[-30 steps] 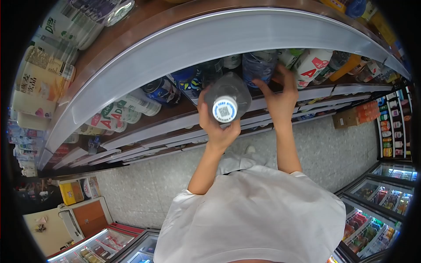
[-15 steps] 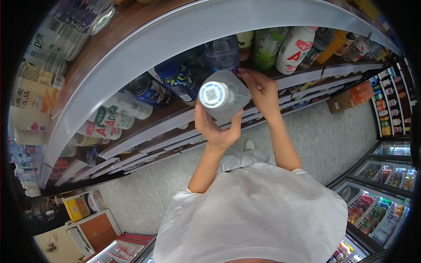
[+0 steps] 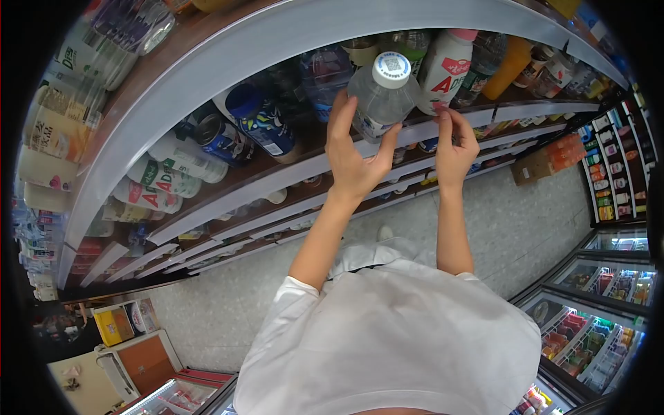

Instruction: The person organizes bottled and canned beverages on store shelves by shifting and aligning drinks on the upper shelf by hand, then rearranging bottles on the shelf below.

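With my left hand I hold the clear bottle just left of the pink-capped white bottle, my fingers along its left side and my thumb low on its right. My right hand is near the white bottle's foot, thumb and forefinger narrow; I cannot tell whether they meet, pinch anything or touch that bottle. As I judge it, the smooth plastic could slide down between my fingers and thumb if I loosened them, since only one hand supports it. Its base could also knock the front shelf edge below the white bottle if I pushed in too low, and a sideways swing could bump the white bottle itself. The clear bottle's white cap points up towards my head, its base away from me and down; its long axis runs roughly alongside the white bottle's, though I cannot judge its exact lean.
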The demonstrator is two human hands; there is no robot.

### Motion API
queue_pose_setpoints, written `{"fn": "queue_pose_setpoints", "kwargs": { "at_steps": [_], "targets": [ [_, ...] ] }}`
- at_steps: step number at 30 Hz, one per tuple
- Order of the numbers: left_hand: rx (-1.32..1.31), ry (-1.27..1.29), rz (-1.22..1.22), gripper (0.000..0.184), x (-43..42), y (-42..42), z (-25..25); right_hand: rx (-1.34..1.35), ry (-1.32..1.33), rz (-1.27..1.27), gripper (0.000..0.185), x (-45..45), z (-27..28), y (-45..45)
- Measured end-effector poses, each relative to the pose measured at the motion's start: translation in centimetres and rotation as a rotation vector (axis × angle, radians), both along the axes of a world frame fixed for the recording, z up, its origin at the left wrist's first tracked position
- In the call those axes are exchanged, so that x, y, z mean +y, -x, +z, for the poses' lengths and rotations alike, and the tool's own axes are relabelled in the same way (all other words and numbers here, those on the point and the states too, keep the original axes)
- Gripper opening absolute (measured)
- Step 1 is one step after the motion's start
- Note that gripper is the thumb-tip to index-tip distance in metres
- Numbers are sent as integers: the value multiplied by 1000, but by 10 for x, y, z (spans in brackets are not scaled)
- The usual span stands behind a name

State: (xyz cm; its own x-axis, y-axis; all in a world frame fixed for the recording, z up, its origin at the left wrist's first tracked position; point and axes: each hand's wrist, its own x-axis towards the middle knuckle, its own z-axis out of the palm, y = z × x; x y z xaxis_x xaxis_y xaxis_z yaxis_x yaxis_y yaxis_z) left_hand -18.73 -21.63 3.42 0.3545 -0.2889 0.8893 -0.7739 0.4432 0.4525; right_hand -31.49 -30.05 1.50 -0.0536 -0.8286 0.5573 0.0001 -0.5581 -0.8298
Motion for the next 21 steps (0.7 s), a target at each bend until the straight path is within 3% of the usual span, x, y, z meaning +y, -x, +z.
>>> {"fn": "queue_pose_setpoints", "kwargs": {
  "at_steps": [3,5,6,13,14,21],
  "targets": [
    [18,-13,10,75,-11,5,2,24,47,-66,19,-15,0,11],
    [27,-27,30,74,-16,9,3,74,24,-50,28,-20,9,12],
    [57,-49,62,73,-18,10,4,119,46,-72,42,-26,9,11],
    [126,-73,193,71,-32,19,9,313,113,-220,67,-32,23,-7],
    [123,-91,246,71,-32,22,10,304,27,-176,73,-30,28,-9],
    [111,-212,395,76,-36,31,24,362,241,-329,67,-49,24,-12]
  ]
}}
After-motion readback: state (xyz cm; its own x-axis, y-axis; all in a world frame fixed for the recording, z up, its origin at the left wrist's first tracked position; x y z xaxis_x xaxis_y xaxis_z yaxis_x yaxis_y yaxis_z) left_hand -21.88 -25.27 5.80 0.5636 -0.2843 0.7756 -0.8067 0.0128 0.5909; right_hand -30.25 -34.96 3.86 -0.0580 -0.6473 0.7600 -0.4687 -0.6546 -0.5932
